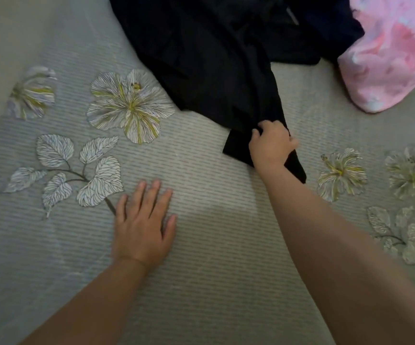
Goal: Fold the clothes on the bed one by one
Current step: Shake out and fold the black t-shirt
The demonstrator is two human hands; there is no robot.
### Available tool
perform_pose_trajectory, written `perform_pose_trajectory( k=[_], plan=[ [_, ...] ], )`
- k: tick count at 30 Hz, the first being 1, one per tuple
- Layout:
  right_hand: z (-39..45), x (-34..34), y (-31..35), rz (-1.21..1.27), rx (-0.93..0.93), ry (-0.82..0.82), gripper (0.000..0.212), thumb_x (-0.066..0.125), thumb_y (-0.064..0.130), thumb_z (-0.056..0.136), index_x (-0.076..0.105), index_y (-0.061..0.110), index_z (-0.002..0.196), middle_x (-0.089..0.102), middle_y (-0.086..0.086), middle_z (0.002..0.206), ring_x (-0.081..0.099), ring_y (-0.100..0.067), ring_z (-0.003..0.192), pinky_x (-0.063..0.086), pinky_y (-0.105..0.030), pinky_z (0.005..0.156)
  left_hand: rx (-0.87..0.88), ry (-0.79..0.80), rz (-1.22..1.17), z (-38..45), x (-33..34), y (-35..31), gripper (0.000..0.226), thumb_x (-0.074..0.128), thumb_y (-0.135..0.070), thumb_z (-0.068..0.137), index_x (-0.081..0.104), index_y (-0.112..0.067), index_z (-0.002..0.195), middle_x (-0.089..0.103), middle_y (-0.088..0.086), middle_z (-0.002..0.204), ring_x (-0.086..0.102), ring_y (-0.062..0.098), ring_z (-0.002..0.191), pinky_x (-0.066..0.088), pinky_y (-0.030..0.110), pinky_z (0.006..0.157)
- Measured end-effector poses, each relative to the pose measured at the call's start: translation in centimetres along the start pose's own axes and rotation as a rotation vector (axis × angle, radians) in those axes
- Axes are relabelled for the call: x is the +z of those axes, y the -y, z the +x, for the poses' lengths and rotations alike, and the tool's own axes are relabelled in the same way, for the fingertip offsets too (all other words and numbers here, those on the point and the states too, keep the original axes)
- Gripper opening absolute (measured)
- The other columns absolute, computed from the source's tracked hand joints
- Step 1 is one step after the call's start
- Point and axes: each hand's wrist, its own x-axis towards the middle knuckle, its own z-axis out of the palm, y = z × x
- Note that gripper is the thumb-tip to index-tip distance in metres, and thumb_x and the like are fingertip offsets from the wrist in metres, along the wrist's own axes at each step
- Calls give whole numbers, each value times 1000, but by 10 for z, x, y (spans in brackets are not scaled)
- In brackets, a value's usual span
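Early in the task, by the look of it: no folded garment anywhere in view, black garment (209,63) sprawled unfolded across upper centre of the bed (226,257), one narrow end trailing down to centre right; pink garment (388,58) crumpled at upper right, untouched, with some further dark cloth just left of it. Right hand (271,145) at centre right, fingers (263,129) curled and gripping that trailing end; left hand (141,227) at lower centre left, fingers spread flat, pressing on bare bedsheet, well apart from any garment. No containers visible, clothes lying straight on the bed.
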Motion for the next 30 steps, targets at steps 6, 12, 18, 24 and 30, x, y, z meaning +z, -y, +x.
perform_pose_trajectory(
  k=[6, 12, 18, 24, 30],
  plan=[
    [-99, -4, -37, 230, -384, -52, 15, 63, -6, 73, 70, -6, 87, 63, -21, 71, 62, -34, 64, 47, -45, 67, 22, 25, 21, 2, 0, 0, 56, 33, -37, 79, 62, -6, 116, 56, 18, 127, 50, 40, 118, 29, 60, 97],
    [-225, -20, -113, 349, -306, 124, 20, 55, -9, 73, 68, -10, 88, 53, -11, 61, 54, -23, 55, 40, -28, 57, -19, 1, -101, -8, 3, 5, 66, 33, -44, 82, 34, -13, 140, 26, 15, 149, 21, 31, 139, 5, 46, 111],
    [-307, -73, -174, 610, -12, 564, 19, 47, -11, 87, 61, 0, 93, 49, 3, 78, 48, 1, 74, 34, -1, 69, 501, 124, 20, -52, -7, -23, 32, 57, 10, 72, 68, 1, 101, 61, 21, 118, 48, 43, 119, 16, 62, 103],
    [-360, -123, -230, 764, 524, 1162, 24, 38, -5, 93, 54, 12, 84, 53, 1, 71, 49, -9, 66, 33, -21, 60, 187, 775, -112, -154, -39, -50, 27, 46, 3, 85, 62, -4, 105, 62, 10, 104, 54, 25, 103, 36, 21, 85],
    [-361, -146, -240, 728, 604, 1135, 22, 42, 3, 92, 60, 11, 84, 59, -1, 67, 58, -7, 52, 45, -19, 47, -428, 1152, -599, -221, -82, -40, 28, 45, 1, 87, 66, -14, 76, 67, 8, 74, 62, 19, 66, 51, 15, 51]
  ],
)
